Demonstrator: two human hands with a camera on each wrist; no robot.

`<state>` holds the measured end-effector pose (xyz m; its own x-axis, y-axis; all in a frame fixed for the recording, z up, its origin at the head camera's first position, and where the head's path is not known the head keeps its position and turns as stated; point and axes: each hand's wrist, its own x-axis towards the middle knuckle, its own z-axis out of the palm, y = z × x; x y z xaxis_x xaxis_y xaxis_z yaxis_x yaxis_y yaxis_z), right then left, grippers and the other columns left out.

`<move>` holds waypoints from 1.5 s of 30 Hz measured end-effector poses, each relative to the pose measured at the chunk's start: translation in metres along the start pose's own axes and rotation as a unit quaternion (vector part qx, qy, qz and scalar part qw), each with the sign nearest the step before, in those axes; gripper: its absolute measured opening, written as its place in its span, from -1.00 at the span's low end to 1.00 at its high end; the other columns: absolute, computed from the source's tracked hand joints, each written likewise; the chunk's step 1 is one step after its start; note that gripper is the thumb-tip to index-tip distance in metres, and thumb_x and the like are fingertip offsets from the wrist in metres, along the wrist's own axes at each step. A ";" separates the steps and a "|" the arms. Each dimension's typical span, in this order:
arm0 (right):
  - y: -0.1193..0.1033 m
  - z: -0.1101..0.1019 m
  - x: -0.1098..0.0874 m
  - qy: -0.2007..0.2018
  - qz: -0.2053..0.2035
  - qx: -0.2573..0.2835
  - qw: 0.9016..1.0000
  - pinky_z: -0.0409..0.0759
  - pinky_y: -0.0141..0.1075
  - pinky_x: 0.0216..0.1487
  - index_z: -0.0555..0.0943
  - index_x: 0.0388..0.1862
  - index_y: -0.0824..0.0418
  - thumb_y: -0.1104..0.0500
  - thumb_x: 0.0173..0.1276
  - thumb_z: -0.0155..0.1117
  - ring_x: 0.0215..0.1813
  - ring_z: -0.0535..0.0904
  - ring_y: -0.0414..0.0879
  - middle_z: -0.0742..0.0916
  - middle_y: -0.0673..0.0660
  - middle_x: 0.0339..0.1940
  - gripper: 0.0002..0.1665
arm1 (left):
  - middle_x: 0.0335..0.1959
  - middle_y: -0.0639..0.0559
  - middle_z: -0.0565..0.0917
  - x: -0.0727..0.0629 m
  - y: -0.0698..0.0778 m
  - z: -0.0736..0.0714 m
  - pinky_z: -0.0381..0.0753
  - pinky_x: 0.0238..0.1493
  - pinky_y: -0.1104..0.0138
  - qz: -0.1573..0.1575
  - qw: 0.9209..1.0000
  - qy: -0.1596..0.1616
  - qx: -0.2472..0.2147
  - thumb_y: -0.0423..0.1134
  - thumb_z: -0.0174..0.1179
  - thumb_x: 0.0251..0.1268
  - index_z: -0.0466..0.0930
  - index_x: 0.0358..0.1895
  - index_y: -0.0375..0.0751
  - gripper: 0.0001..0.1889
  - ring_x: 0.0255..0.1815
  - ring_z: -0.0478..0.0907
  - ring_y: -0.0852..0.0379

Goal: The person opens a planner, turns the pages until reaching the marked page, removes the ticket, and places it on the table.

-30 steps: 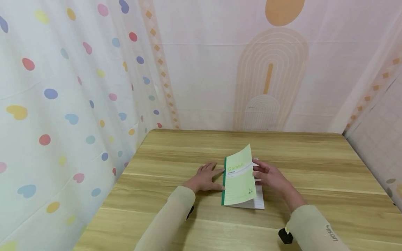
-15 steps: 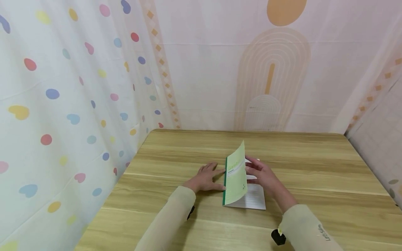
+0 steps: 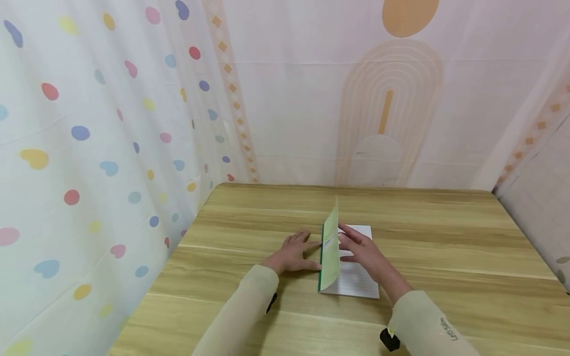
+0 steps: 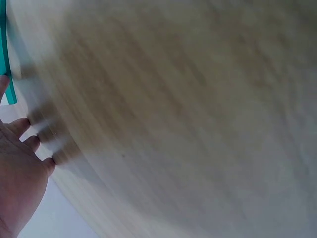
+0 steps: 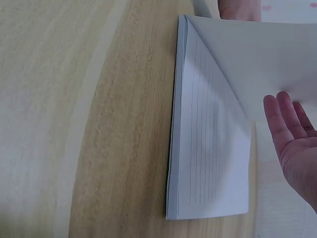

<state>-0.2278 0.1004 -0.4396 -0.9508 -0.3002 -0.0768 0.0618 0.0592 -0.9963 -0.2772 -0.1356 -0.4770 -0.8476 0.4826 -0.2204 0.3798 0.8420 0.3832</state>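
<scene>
A notebook [image 3: 356, 284] lies on the table with its light green cover [image 3: 330, 254] standing nearly upright, bowed at the top. Lined white pages [image 5: 210, 139] show underneath. My left hand [image 3: 293, 253] rests flat on the wood, thumb and forefinger spread against the green spine [image 4: 4, 49]. In the left wrist view, the other fingertips of that hand [image 4: 22, 168] touch the tabletop. My right hand [image 3: 366, 251] is over the pages, its extended fingers against the inner side of the cover. Seen from the right wrist, those fingers [image 5: 287, 116] are straight and slightly apart.
The wood-grain table [image 3: 249, 212] reaches back to a pale curtain [image 3: 294, 123]. A dotted curtain [image 3: 98, 198] hangs along the left side. A black wrist device [image 3: 390, 340] shows by the right sleeve.
The cover has swung up and leftward from a partly raised slant to nearly vertical, baring more of the page. My right hand moved left with it; the left hand stayed by the spine.
</scene>
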 end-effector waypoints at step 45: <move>0.003 0.028 0.005 -0.037 -0.052 -0.153 0.986 0.55 0.05 0.14 0.28 0.55 0.12 0.01 0.48 0.24 0.24 0.56 0.15 0.49 0.30 0.38 -0.27 | 0.60 -0.11 0.00 -0.015 0.017 -0.087 -0.01 0.45 -0.19 0.086 0.979 0.109 -0.147 0.11 0.16 0.42 0.31 0.50 0.09 -0.36 0.60 -0.16 -0.10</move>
<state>-0.2233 0.0721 -0.4439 -0.9217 -0.3876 0.0117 -0.1405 0.3057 -0.9417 -0.2905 -0.1498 -0.3893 -0.8515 0.5215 0.0542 0.4277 0.6312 0.6470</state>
